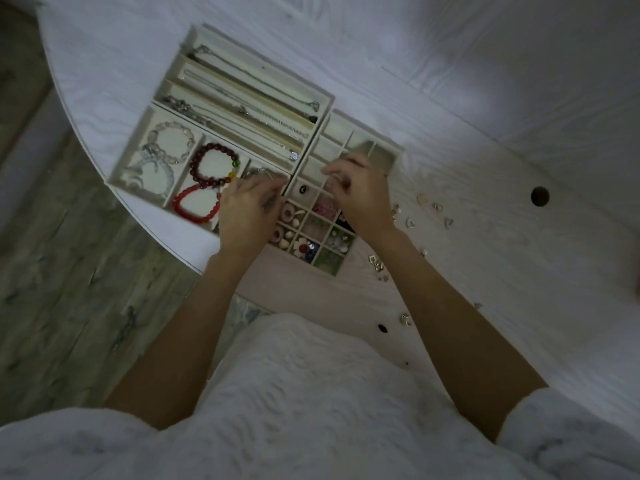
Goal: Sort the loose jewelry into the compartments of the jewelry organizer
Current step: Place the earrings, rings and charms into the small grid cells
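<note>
A cream jewelry organizer (194,46) lies on the white table. Its long slots hold chain necklaces (249,112); wider compartments hold a clear bead bracelet (169,143) and red bead bracelets (207,168). A grid of small cells (332,140) holds earrings and charms in its near cells. My left hand (247,216) hovers over the seam between the bracelet section and the grid, fingers curled. My right hand (356,195) is over the grid's middle, fingertips pinched together; what they hold is too small and blurred to tell. Loose small pieces (429,213) lie to the right of the organizer.
More loose rings and charms (377,265) are scattered near my right forearm. A round cable hole (539,196) sits in the tabletop at the right. The table's curved edge (145,223) runs at the left, with wood floor beyond it. My white clothing fills the bottom.
</note>
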The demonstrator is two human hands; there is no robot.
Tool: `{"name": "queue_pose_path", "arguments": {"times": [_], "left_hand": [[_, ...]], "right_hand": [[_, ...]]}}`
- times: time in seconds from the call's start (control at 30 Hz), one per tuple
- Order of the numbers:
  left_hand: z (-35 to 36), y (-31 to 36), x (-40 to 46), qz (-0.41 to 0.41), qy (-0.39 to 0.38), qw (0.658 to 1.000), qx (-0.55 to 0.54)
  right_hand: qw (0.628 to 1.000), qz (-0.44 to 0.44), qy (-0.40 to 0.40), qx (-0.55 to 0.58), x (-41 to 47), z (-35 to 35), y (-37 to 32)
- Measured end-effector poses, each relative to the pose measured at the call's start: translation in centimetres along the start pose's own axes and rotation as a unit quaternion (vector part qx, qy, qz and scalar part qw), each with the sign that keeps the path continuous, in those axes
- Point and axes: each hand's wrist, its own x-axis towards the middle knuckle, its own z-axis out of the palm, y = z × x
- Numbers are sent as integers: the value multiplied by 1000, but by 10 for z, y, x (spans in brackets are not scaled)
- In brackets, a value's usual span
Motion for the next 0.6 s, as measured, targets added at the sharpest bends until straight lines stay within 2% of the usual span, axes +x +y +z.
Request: {"name": "queue_pose_path", "arguments": {"times": [0.2, 0.5, 0.6], "left_hand": [[0, 0, -1, -17, -17, 1000, -1], [-2, 5, -2, -10, -24, 1000, 9], [-1, 2, -1, -10, -26, 1000, 9]], "right_hand": [[994, -60, 0, -95, -10, 13, 1], [968, -39, 47, -241, -5, 42, -8], [969, -21, 59, -237, -5, 48, -12]]}}
